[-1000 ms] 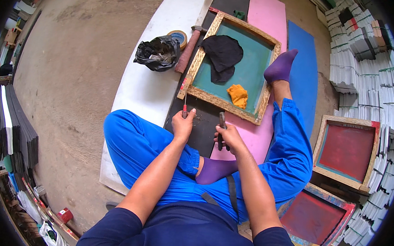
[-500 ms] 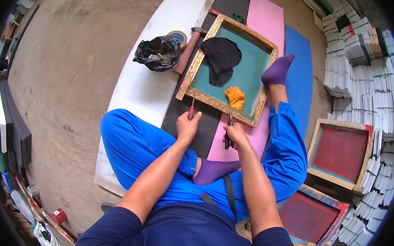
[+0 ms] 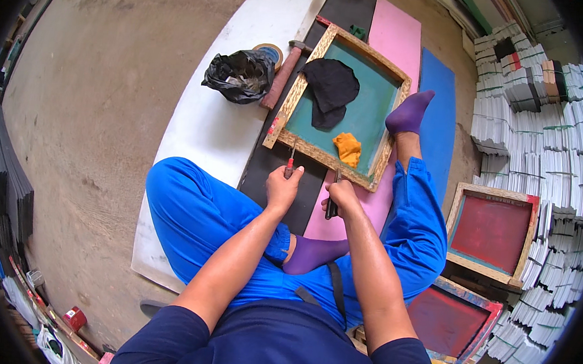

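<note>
A wooden screen frame (image 3: 320, 156) with green mesh (image 3: 372, 90) lies in front of my crossed legs. My left hand (image 3: 281, 190) is closed round the red handle of a screwdriver (image 3: 290, 162), whose thin shaft reaches the frame's near bar. Closed on black-handled pliers (image 3: 331, 208), my right hand (image 3: 346, 197) is a little to the right, with the jaws pointing at the same bar. Whether either tool touches the wood, I cannot tell. On the mesh lie a black cloth (image 3: 331, 84) and a crumpled orange cloth (image 3: 347, 149).
Left of the frame are a hammer (image 3: 282, 78), a tape roll (image 3: 273, 53) and a black plastic bag (image 3: 238, 76). My foot (image 3: 408, 114) rests at the frame's right side. Two red-mesh frames (image 3: 491, 224) and stacked white bundles (image 3: 548, 134) stand farther right.
My left hand and the screwdriver have shifted slightly right. The pliers have moved a little left and up, nearer the screwdriver. The whole view has moved slightly.
</note>
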The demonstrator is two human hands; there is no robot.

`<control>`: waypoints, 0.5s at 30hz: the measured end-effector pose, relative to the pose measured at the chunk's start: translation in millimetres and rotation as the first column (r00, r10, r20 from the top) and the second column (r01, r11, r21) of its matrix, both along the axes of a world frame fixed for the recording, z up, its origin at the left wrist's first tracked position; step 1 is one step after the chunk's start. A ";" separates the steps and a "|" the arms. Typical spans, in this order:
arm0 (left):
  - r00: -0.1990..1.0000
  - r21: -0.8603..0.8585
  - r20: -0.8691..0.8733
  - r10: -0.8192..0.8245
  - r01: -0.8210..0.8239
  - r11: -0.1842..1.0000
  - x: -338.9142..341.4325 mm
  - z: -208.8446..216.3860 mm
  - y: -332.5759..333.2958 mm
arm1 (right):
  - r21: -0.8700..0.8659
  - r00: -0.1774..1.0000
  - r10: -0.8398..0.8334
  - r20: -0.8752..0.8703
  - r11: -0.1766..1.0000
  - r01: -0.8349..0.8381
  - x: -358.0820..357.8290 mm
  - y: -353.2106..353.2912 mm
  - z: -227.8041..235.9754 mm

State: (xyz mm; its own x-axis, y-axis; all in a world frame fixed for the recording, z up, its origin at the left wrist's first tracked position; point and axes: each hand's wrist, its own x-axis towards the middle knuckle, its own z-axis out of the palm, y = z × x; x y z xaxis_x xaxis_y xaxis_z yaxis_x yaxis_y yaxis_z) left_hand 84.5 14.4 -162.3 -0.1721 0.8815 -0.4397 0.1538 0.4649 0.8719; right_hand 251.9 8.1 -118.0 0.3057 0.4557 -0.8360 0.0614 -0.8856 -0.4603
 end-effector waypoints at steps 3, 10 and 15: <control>1.000 -0.006 0.004 -0.007 0.007 1.000 0.9 0.9 -0.1 | 0.060 0.998 -0.043 0.046 0.997 0.040 -2.4 -2.3 -6.1; 0.999 0.009 -0.019 0.027 -0.027 1.000 -1.5 -7.0 -1.7 | 0.113 0.997 -0.010 0.071 0.994 0.002 1.1 -15.8 -14.2; 1.000 0.021 -0.022 0.007 -0.006 1.000 -4.3 -18.0 -1.9 | 0.174 1.000 -0.021 -0.003 0.984 0.022 8.5 -24.6 -29.8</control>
State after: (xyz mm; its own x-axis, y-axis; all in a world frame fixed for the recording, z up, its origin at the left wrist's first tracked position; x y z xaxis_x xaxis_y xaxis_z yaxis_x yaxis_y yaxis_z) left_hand 80.3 12.5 -180.3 -0.1870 0.8893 -0.4174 0.1700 0.4478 0.8778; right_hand 260.4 -16.6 -147.8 0.3164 0.5878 -0.7445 0.0428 -0.7929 -0.6078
